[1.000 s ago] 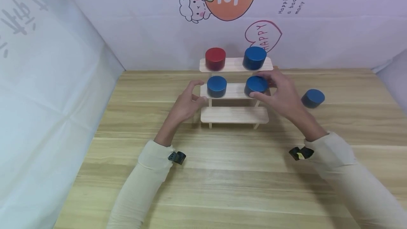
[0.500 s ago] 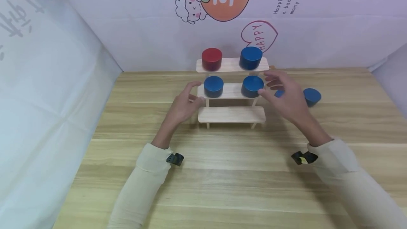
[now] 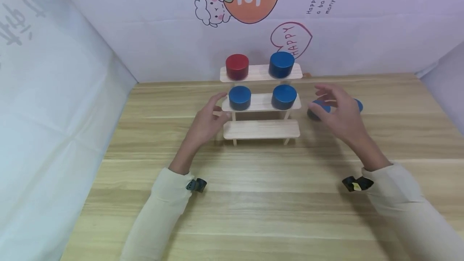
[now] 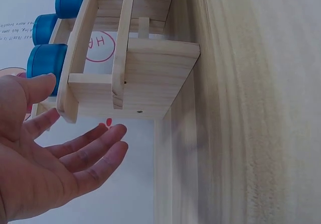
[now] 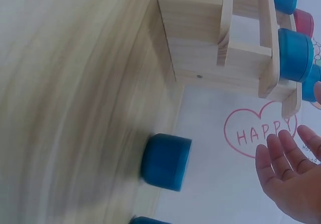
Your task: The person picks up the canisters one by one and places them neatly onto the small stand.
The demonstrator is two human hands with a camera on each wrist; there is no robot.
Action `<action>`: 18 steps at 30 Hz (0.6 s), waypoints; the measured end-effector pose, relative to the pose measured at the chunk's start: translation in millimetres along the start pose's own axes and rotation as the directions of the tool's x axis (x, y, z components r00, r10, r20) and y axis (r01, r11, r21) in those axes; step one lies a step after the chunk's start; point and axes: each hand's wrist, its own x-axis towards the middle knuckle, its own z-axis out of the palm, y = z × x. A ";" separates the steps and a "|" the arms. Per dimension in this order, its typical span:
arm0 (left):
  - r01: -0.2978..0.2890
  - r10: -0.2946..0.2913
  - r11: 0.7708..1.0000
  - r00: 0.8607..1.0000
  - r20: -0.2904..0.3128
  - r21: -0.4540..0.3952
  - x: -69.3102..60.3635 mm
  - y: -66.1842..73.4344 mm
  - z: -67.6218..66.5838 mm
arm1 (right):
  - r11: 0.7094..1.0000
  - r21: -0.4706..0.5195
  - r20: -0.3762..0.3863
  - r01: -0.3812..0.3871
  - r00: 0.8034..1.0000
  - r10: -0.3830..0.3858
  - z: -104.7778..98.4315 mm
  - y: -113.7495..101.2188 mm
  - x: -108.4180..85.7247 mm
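Note:
A three-tier wooden stand (image 3: pixel 261 129) holds a red cylinder (image 3: pixel 237 67) and a blue cylinder (image 3: pixel 281 65) on its top shelf. Two more blue cylinders, left (image 3: pixel 240 98) and right (image 3: pixel 284 97), sit on the middle shelf. My left hand (image 3: pixel 206 126) is at that shelf's left end, fingers loosely spread and thumb close to the left cylinder; whether it touches is unclear. To the right of the stand, my right hand (image 3: pixel 342 116) hovers with relaxed fingers, holding nothing. Beneath it, a blue cylinder (image 5: pixel 165 161) stands on the table, partly hidden in the head view.
Another blue cylinder (image 3: pixel 359 104) lies farther right on the table, mostly behind the right hand. A white printed cloth (image 3: pixel 163 43) hangs behind the stand, and a white sheet (image 3: pixel 54 132) borders the left side. The wooden tabletop (image 3: pixel 246 204) extends in front.
My right hand has let go of the right cylinder on the middle shelf and moved right, over the table. The left hand has stayed by the stand. The head view has shifted slightly.

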 end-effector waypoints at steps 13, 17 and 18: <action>0.013 -0.013 1.000 1.000 -0.010 0.004 -14.2 1.8 -2.0 | 0.998 -0.047 0.021 -0.041 0.999 0.042 -16.6 29.5 -16.9; -0.010 0.010 1.000 1.000 -0.013 0.019 -19.3 -0.4 -1.9 | 0.994 -0.072 0.003 -0.082 0.997 0.082 -23.8 39.5 -22.9; -0.011 0.011 1.000 1.000 -0.016 0.020 -20.8 -0.8 -1.8 | 0.993 -0.076 -0.003 -0.091 0.996 0.091 -25.1 41.2 -23.9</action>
